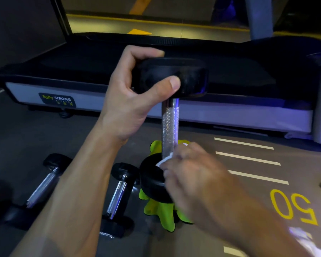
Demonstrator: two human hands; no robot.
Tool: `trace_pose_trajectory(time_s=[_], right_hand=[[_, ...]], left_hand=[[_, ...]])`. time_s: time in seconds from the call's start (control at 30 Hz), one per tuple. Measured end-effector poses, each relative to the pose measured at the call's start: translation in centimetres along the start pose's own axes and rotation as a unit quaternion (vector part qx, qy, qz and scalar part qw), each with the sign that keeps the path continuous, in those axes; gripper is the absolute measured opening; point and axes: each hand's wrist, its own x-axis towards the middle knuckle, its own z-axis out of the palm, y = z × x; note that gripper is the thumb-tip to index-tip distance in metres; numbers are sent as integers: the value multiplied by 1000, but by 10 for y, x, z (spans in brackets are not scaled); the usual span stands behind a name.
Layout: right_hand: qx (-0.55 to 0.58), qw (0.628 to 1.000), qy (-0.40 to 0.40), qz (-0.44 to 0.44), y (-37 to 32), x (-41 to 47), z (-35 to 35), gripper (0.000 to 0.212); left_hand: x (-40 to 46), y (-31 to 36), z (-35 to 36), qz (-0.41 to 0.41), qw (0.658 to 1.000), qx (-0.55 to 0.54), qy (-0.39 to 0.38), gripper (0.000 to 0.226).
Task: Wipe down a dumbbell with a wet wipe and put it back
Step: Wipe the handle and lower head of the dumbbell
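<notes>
A black dumbbell (pixel 170 125) with a knurled chrome handle stands upright on its lower head, which sits on a bright green cloth (pixel 159 212) on the floor. My left hand (pixel 130 97) grips the dumbbell's upper head from the left, thumb in front. My right hand (pixel 191 173), blurred by motion, holds a white wet wipe (pixel 164 161) against the lower head where the handle meets it. Most of the wipe is hidden under my fingers.
Two more black dumbbells (pixel 43 188) (pixel 119 197) lie on the grey floor at lower left. A treadmill deck (pixel 104 101) runs across behind. White stripes and a yellow "50" (pixel 293 206) mark the floor at right. A white packet (pixel 308 242) lies at the bottom right.
</notes>
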Motion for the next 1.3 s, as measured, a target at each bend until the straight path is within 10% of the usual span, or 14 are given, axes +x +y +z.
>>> trace_pose_trajectory(time_s=[0.17,0.47,0.7,1.3], right_hand=[[-54,996,64,13,-29,-1,24,47],[306,942,135,-36,48,9,18,19],[401,828,393,8,24,47,22,19],[462,842,276,37,40,27,23,12]], left_hand=[[0,1,1,0,1000,16,-9,46],[-1,-1,-6,-16,1000,4,21,40],[-2,0,-5,-9,1000,2,16,40],[-3,-1,-6,-9,1000,2,19,41]])
